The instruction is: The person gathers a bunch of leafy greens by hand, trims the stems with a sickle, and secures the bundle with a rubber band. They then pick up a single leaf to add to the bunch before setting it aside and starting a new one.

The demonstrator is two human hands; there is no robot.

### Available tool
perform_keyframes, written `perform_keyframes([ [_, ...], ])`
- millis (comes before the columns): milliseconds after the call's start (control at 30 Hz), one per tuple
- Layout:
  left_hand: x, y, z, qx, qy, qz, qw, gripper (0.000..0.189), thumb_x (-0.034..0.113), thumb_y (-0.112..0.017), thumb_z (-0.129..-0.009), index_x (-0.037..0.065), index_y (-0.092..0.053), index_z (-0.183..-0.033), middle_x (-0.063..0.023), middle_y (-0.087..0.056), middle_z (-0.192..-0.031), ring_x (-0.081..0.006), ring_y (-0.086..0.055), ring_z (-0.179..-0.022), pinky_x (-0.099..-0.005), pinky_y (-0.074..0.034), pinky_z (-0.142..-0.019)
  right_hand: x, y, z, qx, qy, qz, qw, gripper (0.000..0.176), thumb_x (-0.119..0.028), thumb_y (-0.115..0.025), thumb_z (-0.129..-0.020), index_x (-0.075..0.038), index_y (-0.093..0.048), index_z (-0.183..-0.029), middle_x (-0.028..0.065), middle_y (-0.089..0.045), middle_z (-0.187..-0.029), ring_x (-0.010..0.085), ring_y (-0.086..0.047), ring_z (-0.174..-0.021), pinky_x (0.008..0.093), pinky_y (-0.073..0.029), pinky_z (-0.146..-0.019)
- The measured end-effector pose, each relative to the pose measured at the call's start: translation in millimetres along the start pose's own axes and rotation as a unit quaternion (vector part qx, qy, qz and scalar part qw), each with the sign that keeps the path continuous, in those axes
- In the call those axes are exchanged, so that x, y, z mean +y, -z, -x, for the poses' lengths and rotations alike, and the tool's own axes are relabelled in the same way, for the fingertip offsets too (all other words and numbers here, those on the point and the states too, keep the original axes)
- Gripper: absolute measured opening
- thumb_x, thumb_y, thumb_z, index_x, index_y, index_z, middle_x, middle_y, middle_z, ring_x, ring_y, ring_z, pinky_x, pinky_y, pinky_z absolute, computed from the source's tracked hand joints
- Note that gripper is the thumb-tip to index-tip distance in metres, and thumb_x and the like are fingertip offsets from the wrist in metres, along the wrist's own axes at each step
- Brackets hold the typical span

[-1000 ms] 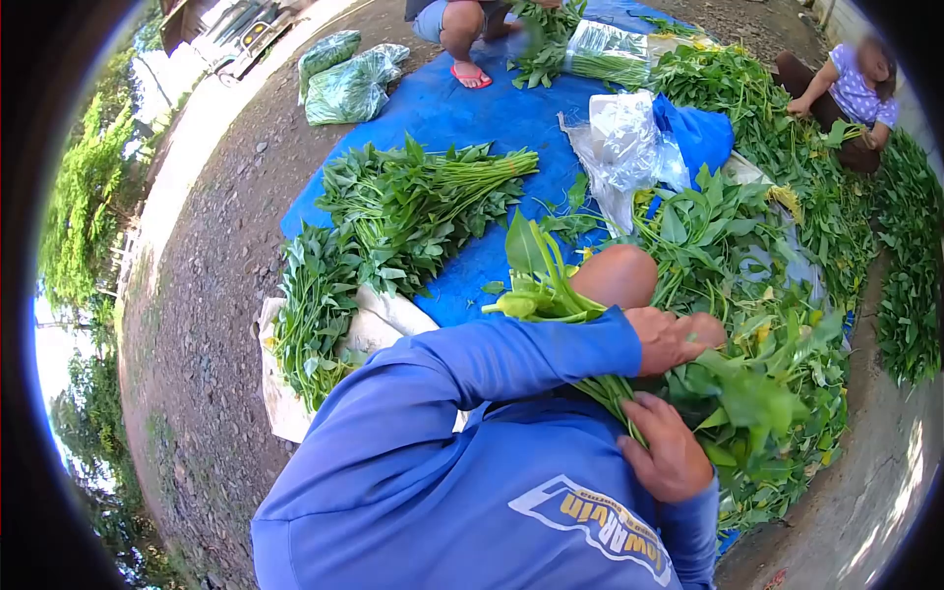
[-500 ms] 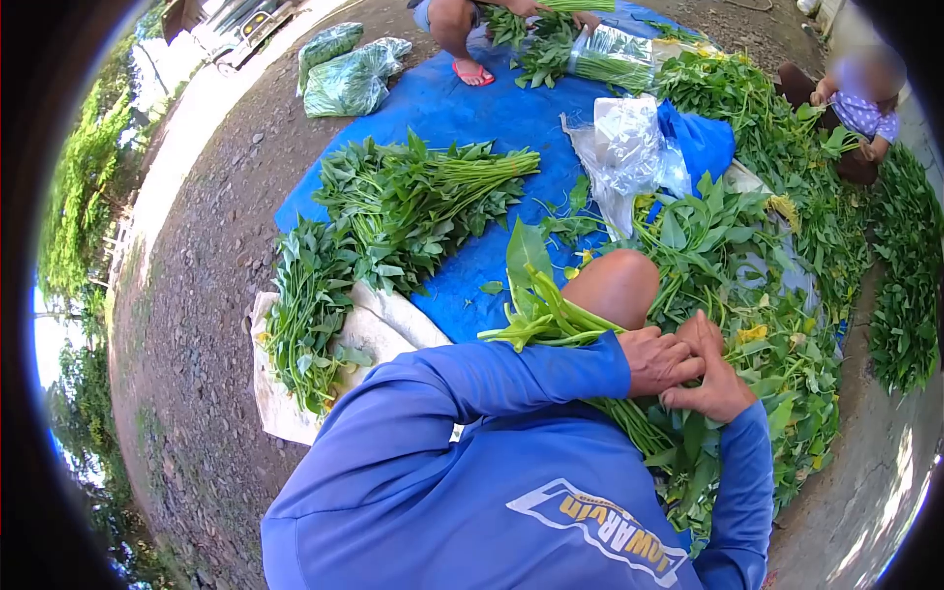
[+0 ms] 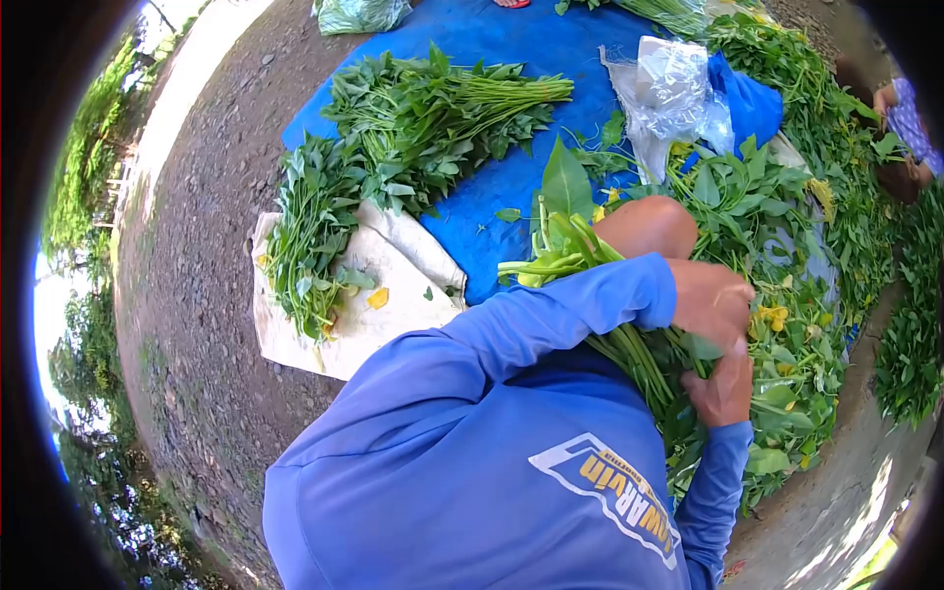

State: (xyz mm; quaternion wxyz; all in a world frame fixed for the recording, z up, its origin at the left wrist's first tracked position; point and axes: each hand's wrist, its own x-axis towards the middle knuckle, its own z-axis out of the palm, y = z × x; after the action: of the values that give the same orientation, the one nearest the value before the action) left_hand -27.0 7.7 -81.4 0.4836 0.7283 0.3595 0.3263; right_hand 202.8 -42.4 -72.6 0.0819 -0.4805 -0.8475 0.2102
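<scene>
From my end of the feed, I'm looking at an outdoor work spot for leafy greens, out in daylight on open ground. I can see bare, stony earth [image 3: 197, 275] down the left side, with sunlit trees [image 3: 88, 177] beyond it. A blue tarp [image 3: 492, 211] is laid over the dirt, and a pale sack [image 3: 393, 324] lies at its edge. Bundled greens [image 3: 442, 118] sit on the tarp, loose leafy stems [image 3: 787, 374] are heaped to the right, and a clear plastic bag [image 3: 364, 12] of greens stands near the far edge.
</scene>
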Motion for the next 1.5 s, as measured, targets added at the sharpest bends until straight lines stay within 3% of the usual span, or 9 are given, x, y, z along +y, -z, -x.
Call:
perform_keyframes([
  [233, 5.1, 48.9, 12.2, 0.116, 0.067, -0.176, 0.975, 0.027, 0.040, -0.070, -0.091, 0.016, -0.083, -0.092, -0.0121, -0.072, -0.080, -0.0374, -0.069, -0.084, -0.0470, -0.053, -0.074, 8.0, -14.2, 3.5, 0.051, 0.047, 0.045, 0.997, 0.074, -0.014, -0.077, -0.067, -0.002, -0.057, -0.137, 0.0214, -0.064, -0.128, 0.0419, -0.058, -0.123, 0.0521, -0.043, -0.105],
  [267, -22.0, 41.9, 8.9, 0.134, -0.046, -0.213, 0.967, 0.032, 0.039, -0.069, -0.095, 0.010, -0.081, -0.101, -0.0121, -0.073, -0.079, -0.0281, -0.071, -0.073, -0.0450, -0.054, -0.070, 1.9, -6.8, 2.4, 0.033, 0.021, 0.042, 0.998, 0.072, -0.018, -0.079, -0.067, -0.003, -0.059, -0.135, 0.0212, -0.065, -0.127, 0.0420, -0.058, -0.123, 0.0515, -0.043, -0.106],
  [367, -43.6, 31.9, 5.9, -0.121, 0.147, 0.242, 0.951, 0.068, 0.032, -0.072, -0.101, -0.005, -0.047, -0.152, -0.0168, -0.065, -0.132, -0.0195, -0.058, -0.129, -0.0347, -0.045, -0.108, 5.8, 1.5, 6.1, 0.030, 0.025, 0.036, 0.999, 0.064, -0.025, -0.081, -0.072, -0.005, -0.059, -0.129, 0.0174, -0.065, -0.117, 0.0382, -0.059, -0.116, 0.0497, -0.045, -0.101],
  [500, -8.7, 45.0, 6.4, -0.313, 0.090, -0.055, 0.944, 0.096, 0.031, -0.081, -0.091, -0.003, -0.027, -0.163, -0.0222, -0.047, -0.156, -0.0284, -0.049, -0.143, -0.0358, -0.039, -0.118, 6.6, 4.2, 3.6, 0.004, 0.011, 0.031, 0.999, 0.064, -0.024, -0.081, -0.073, -0.005, -0.058, -0.130, 0.0161, -0.065, -0.118, 0.0374, -0.060, -0.117, 0.0482, -0.045, -0.102],
  [700, -2.7, -2.5, 22.3, -0.224, 0.072, -0.298, 0.925, 0.067, 0.032, -0.081, -0.086, 0.002, -0.053, -0.138, -0.0245, -0.072, -0.112, -0.0441, -0.069, -0.105, -0.0520, -0.053, -0.092, 28.3, 31.0, 13.7, -0.073, 0.059, -0.098, 0.991, 0.095, -0.035, -0.085, -0.077, 0.000, -0.044, -0.155, 0.0226, -0.066, -0.126, 0.0378, -0.062, -0.122, 0.0486, -0.047, -0.105],
  [733, -0.8, -3.5, 24.9, -0.215, 0.065, -0.305, 0.925, 0.064, 0.030, -0.081, -0.086, 0.003, -0.054, -0.136, -0.0240, -0.072, -0.111, -0.0436, -0.070, -0.104, -0.0517, -0.054, -0.092, 7.5, 70.5, 3.4, -0.169, -0.058, -0.302, 0.936, 0.094, -0.038, -0.086, -0.079, 0.001, -0.046, -0.154, 0.0277, -0.055, -0.149, 0.0388, -0.055, -0.138, 0.0444, -0.039, -0.120],
  [967, -2.0, -3.6, 38.1, -0.147, 0.013, -0.359, 0.921, 0.056, 0.020, -0.079, -0.084, 0.000, -0.055, -0.131, -0.0234, -0.070, -0.117, -0.0413, -0.068, -0.109, -0.0491, -0.053, -0.095, -23.2, 1.7, -7.5, 0.001, 0.044, 0.123, 0.991, 0.074, -0.032, -0.086, -0.078, -0.002, -0.055, -0.139, 0.0258, -0.062, -0.137, 0.0381, -0.060, -0.128, 0.0481, -0.045, -0.109],
  [1167, 30.3, -2.8, 32.3, -0.188, 0.123, -0.332, 0.916, 0.082, 0.029, -0.085, -0.076, -0.003, -0.051, -0.144, -0.0262, -0.069, -0.121, -0.0416, -0.067, -0.115, -0.0479, -0.053, -0.097, -31.4, -14.3, -4.9, 0.002, 0.018, 0.154, 0.988, 0.032, -0.018, -0.071, -0.083, -0.011, -0.061, -0.113, 0.0069, -0.068, -0.106, 0.0264, -0.066, -0.109, 0.0445, -0.048, -0.086],
  [1500, 19.1, -19.8, 25.0, -0.200, 0.065, -0.382, 0.900, 0.062, 0.017, -0.082, -0.076, 0.007, -0.059, -0.132, -0.0225, -0.074, -0.098, -0.0423, -0.072, -0.095, -0.0529, -0.056, -0.081, 19.8, 11.1, 43.4, -0.045, 0.003, 0.272, 0.961, 0.083, -0.016, -0.079, -0.079, -0.020, -0.045, -0.154, 0.0094, -0.057, -0.142, 0.0306, -0.051, -0.139, 0.0631, -0.030, -0.122],
])
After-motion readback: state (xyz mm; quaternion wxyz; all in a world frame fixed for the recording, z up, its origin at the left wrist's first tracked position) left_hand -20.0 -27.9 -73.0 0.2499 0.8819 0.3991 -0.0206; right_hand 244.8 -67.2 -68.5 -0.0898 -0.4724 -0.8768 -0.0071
